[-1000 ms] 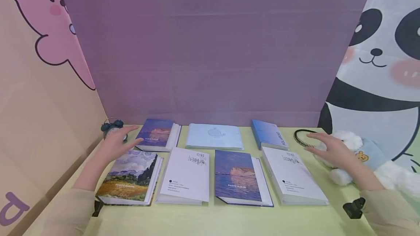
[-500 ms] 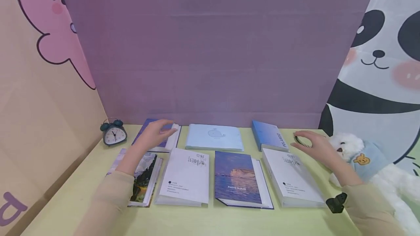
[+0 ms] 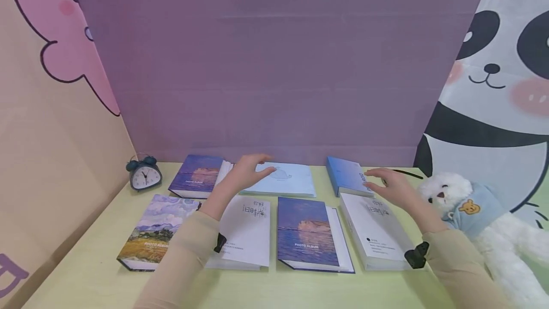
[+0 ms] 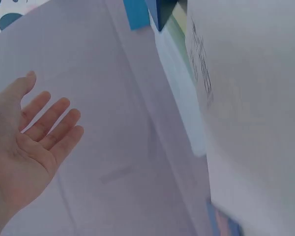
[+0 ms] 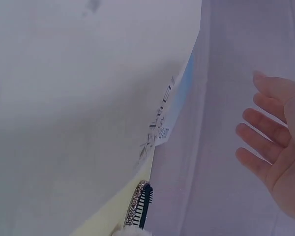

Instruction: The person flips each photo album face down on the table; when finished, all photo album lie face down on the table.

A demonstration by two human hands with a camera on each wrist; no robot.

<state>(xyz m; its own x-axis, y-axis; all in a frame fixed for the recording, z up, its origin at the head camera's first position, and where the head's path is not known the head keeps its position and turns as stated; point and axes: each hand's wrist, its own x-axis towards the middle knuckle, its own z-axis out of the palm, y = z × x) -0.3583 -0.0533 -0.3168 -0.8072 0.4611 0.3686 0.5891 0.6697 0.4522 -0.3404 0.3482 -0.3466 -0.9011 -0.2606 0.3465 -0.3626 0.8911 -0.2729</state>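
My left hand [image 3: 242, 175] hovers by the left end of the light-blue whale album [image 3: 296, 182], fingers relaxed and holding nothing. The left wrist view shows the same hand's palm and spread fingers. My right hand [image 3: 394, 187], loosely bent and holding nothing, hovers beside the blue Polaroid album [image 3: 345, 173], above the far end of the right white album [image 3: 379, 242]. Under my left forearm lie another white album [image 3: 249, 242], partly covered, and a landscape-painting photo album [image 3: 150, 232]. Between the white albums lies a seascape photo album [image 3: 304, 232]; a second seascape album [image 3: 197, 175] is at back left.
A dark alarm clock [image 3: 146, 176] stands at the table's back left corner. On the right sit a white plush toy [image 3: 456, 194] in a blue top and a toothed black headband [image 5: 140, 204], partly hidden in the head view. A purple backdrop [image 3: 274, 61] rises behind the table.
My left hand has swept right, from near the clock, past the back-left seascape album, to the whale album. My right hand has moved left from the headband toward the Polaroid album. The albums stay put.
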